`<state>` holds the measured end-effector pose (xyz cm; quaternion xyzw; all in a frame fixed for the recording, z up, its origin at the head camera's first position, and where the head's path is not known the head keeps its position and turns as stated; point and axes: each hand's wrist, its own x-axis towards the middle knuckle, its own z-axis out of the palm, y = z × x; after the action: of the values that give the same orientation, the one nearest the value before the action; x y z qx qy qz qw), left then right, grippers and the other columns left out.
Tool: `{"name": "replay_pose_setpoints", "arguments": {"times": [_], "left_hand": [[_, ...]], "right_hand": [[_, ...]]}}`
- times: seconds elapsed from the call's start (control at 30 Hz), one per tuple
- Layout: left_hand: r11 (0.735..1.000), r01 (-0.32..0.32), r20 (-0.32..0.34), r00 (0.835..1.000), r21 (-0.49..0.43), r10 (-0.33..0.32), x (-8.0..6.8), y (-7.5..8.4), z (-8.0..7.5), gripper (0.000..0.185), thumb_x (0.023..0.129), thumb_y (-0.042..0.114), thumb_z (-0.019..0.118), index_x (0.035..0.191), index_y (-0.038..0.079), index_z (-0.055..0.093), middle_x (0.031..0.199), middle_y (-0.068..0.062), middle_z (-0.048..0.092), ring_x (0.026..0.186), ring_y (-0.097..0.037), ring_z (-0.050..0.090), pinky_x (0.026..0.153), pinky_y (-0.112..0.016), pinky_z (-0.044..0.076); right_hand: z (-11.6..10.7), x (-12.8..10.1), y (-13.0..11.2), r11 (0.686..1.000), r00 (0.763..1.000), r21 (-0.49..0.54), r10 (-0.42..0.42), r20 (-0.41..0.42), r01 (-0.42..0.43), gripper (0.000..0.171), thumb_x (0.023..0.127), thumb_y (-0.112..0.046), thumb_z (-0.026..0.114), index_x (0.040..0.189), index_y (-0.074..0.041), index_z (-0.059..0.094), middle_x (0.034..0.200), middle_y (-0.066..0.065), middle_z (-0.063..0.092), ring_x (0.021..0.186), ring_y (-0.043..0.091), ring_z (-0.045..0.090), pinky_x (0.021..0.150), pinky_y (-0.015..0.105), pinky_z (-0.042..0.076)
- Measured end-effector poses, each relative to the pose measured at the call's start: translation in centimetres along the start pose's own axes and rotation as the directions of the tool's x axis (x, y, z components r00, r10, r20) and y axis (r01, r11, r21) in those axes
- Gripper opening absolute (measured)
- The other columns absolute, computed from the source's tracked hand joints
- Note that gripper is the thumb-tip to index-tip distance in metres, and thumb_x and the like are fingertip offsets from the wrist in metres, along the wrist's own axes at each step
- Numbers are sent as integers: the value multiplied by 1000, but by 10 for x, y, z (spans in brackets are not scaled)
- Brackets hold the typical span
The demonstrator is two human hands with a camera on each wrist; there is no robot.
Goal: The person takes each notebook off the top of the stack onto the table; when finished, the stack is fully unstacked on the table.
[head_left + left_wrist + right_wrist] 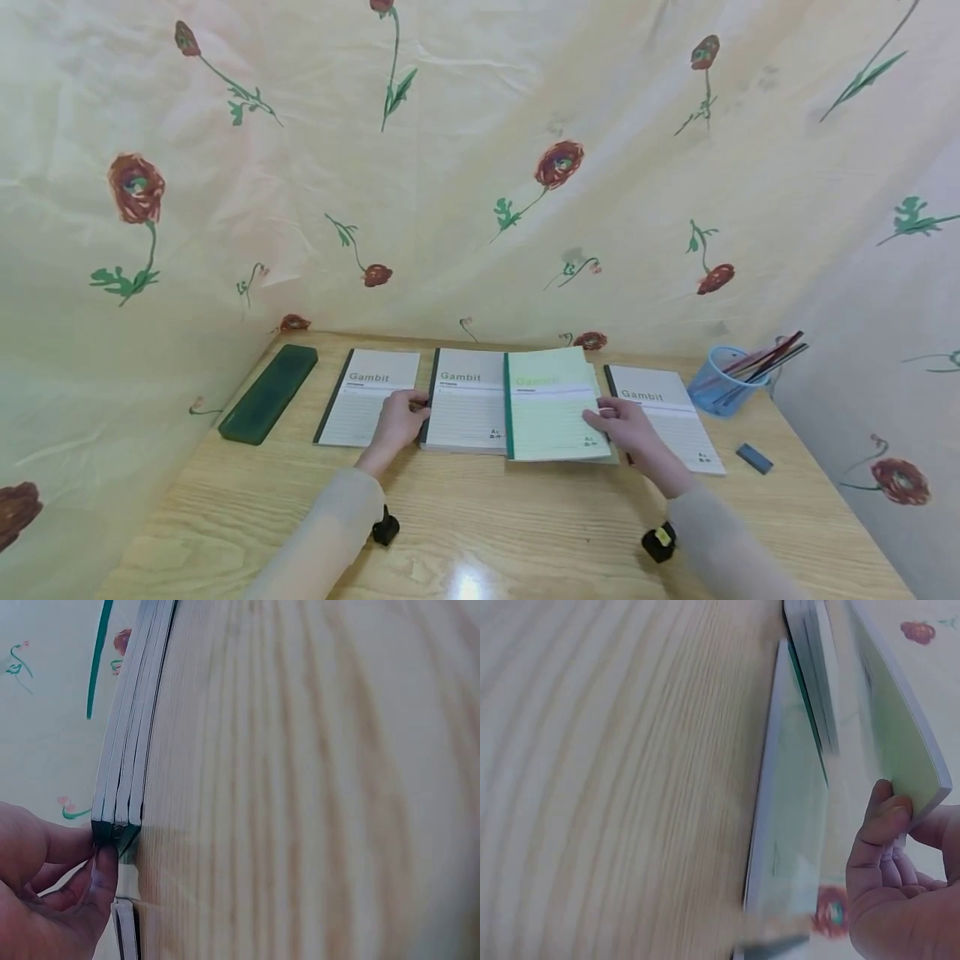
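Note:
Several white notebooks with dark spines lie in a stack (468,408) mid-table. My left hand (397,421) is at the left side of this stack, thumb and fingers pinching at its spines (112,829) in the left wrist view. My right hand (630,429) grips a pale green notebook (555,417) by its right edge. In the right wrist view this notebook (904,727) is raised and tilted, pinched between thumb and fingers. Under it another green notebook (791,795) lies flat on the table, mostly hidden in the head view.
Single white notebooks lie left (360,375) and right (663,387) of the middle ones. A dark green case (270,396) is at far left. To the right stand a blue mesh pen cup (716,392) with pencils and, nearer, a small dark eraser-like block (754,458). Flowered cloth hangs behind.

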<state>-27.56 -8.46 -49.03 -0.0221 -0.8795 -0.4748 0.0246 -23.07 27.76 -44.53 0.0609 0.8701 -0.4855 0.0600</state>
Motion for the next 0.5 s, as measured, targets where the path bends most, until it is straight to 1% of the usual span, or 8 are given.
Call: {"name": "replay_pose_setpoints", "arguments": {"times": [0.1,0.13,0.2,0.27,0.3,0.43,0.5], "left_hand": [[1000,5,7,1000,-9,-5,0,1,2,24,91,-3,67,115,-4,69,105,-13,69,94,-25,65,81,-38,55],[1000,7,10,1000,-10,-7,-1,1,3,24,91,-3,66,115,-3,69,105,-13,69,94,-24,65,81,-38,55],[1000,16,14,1000,-9,-16,-1,1,4,24,91,-3,67,115,-3,69,105,-12,69,94,-24,65,82,-38,55],[1000,16,13,1000,1,-16,-2,1,5,24,91,-4,67,115,-3,70,104,-12,69,93,-24,65,82,-39,55],[1000,22,10,1000,3,-22,-2,1,5,24,91,-3,67,115,-3,70,103,-12,69,93,-24,65,82,-39,55],[1000,21,6,1000,4,-21,-4,0,6,24,91,-3,67,114,-3,70,102,-12,69,93,-25,65,82,-40,54],[1000,31,9,999,-4,-31,-5,-1,7,24,91,-3,67,114,-3,70,103,-12,69,94,-25,65,83,-40,54]], "right_hand": [[-23,-14,10,1000,1000,-24,4,6,-4,59,100,-30,62,136,14,46,116,25,65,96,22,65,86,38,51],[-31,-20,14,1000,1000,-13,10,10,-10,58,100,-29,62,136,14,47,112,22,67,92,19,65,82,35,52],[-47,-32,22,1000,999,-1,26,25,-26,58,100,-29,62,136,13,46,107,15,69,87,15,65,76,32,53],[-62,-43,32,998,998,9,55,40,-55,60,101,-29,61,138,14,42,105,11,69,86,14,65,73,30,54],[-69,-49,36,998,997,12,64,49,-65,61,101,-28,61,139,15,40,106,12,70,87,14,65,73,30,54],[-95,-72,54,992,990,-31,123,66,-121,68,102,-31,59,141,18,32,112,16,68,90,13,65,76,30,53],[-105,-86,64,989,986,-23,148,81,-147,67,102,-30,59,140,17,32,112,16,68,91,15,65,76,31,53]]}}
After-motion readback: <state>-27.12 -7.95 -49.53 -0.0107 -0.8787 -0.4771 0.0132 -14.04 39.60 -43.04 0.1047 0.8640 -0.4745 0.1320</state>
